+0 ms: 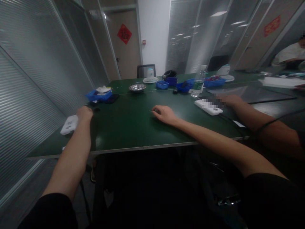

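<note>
My left hand [85, 114] is at the left side of the green table [119, 127], its fingers curled and closed. What it holds, if anything, I cannot make out. A white device with rounded corners [69, 124] lies right beside its wrist, and a blue tray [98, 94] with white crumpled items stands just beyond. Near the table's middle, my right hand [164, 115] rests low with fingers closed. From its fingertips a thin, pale, stick-like thing [150, 111] points left; its kind is too small to tell.
Farther back stand a shiny metal bowl [137, 88], several blue trays [162, 84] and a clear water bottle [198, 84]. Another person's arm [257, 114] reaches in from the right, by a second white device [208, 107] with a cable and a dark flat panel [252, 94].
</note>
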The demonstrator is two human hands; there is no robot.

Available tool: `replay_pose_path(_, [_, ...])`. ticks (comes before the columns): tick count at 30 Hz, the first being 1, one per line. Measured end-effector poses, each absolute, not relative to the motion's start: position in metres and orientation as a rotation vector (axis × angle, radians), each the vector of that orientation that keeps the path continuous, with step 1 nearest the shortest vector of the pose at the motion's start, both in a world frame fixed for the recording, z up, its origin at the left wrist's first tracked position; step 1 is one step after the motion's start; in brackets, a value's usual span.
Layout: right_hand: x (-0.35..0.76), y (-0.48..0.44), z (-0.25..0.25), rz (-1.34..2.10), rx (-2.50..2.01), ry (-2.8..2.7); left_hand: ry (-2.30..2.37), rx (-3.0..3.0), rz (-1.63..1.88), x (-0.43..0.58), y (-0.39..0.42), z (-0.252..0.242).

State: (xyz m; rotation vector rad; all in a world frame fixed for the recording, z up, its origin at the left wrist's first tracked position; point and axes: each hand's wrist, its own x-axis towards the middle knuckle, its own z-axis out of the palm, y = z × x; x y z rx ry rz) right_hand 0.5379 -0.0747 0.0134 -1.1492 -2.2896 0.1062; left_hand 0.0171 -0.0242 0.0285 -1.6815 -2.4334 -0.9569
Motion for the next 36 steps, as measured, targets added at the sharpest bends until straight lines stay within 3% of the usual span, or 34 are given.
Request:
replay_pose_path(11, [0.538,-0.077,0.014,0.084,-1.158,-2.293,-2.527,-1.514,-1.253,0.026,-0.010,0.022])
replay_pose_path(36, [0.538,-0.079,0.017,0.114,-1.134,-2.319,-2.622,-1.461,-1.409,0.034,-0.020,0.020])
